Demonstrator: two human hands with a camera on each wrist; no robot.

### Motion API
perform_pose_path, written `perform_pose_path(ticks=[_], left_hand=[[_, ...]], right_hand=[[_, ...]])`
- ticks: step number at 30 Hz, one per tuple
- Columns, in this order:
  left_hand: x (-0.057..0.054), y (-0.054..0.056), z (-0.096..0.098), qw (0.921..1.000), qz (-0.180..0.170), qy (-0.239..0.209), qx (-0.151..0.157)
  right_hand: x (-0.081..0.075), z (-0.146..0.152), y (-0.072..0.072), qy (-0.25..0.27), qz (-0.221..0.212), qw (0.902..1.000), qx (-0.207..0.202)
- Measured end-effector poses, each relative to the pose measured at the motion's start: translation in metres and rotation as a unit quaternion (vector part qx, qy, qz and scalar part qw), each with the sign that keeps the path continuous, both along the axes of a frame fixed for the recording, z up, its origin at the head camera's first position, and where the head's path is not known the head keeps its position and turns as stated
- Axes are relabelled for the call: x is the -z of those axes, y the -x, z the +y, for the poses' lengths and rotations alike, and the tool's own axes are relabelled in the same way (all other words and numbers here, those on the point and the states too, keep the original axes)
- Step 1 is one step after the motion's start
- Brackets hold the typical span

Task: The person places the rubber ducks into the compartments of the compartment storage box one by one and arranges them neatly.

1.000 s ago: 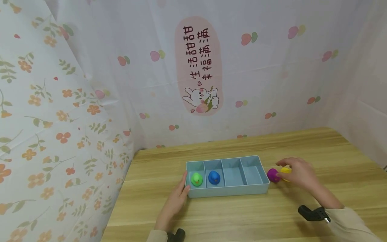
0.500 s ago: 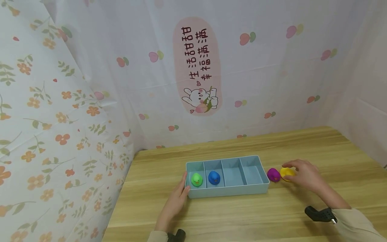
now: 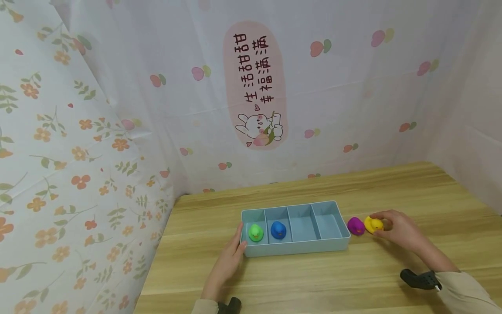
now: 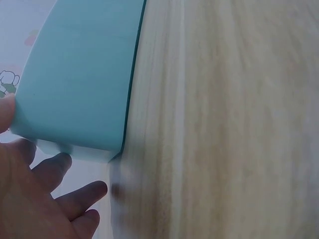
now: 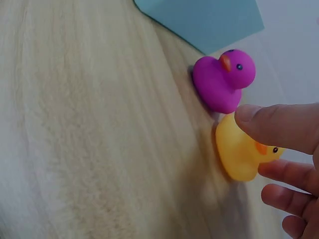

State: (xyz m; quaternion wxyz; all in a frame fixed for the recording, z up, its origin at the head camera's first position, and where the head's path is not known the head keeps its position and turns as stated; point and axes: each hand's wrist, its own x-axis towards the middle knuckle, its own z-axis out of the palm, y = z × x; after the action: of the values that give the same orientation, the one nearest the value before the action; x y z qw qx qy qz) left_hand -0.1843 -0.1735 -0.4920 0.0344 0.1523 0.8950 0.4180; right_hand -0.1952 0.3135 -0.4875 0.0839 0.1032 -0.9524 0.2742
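My left hand (image 3: 228,257) holds the left end of a pale blue divided box (image 3: 296,248); the left wrist view shows the fingers (image 4: 52,172) at that end. Inside, a green rubber duck (image 3: 256,233) occupies the leftmost compartment, and a blue rubber duck (image 3: 278,230) the second. To the right of the box, my right hand (image 3: 401,231) has thumb and fingers around a yellow rubber duck (image 3: 373,224) on the table. In the right wrist view the thumb covers part of the yellow duck. Between it and the box sits a purple rubber duck (image 5: 219,82).
The wood-grain table (image 3: 313,279) ends at a patterned white cloth (image 3: 188,109) at the back and left. The box's third compartment (image 3: 303,229) and fourth compartment (image 3: 329,226) hold no duck. Each wrist wears a black camera mount (image 3: 420,279).
My right hand has shifted right, from over the purple and yellow ducks to around the yellow one. The purple duck is now uncovered. My left hand and the box stay put.
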Motion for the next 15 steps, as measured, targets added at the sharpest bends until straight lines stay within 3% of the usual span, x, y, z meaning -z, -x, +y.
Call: perform_pose_path(ticks=[15], left_hand=[[0.003, 0.001, 0.0, 0.9999, 0.014, 0.01, -0.002]], right_hand=[[0.012, 0.007, 0.0, 0.037, -0.028, 0.9989, -0.005]])
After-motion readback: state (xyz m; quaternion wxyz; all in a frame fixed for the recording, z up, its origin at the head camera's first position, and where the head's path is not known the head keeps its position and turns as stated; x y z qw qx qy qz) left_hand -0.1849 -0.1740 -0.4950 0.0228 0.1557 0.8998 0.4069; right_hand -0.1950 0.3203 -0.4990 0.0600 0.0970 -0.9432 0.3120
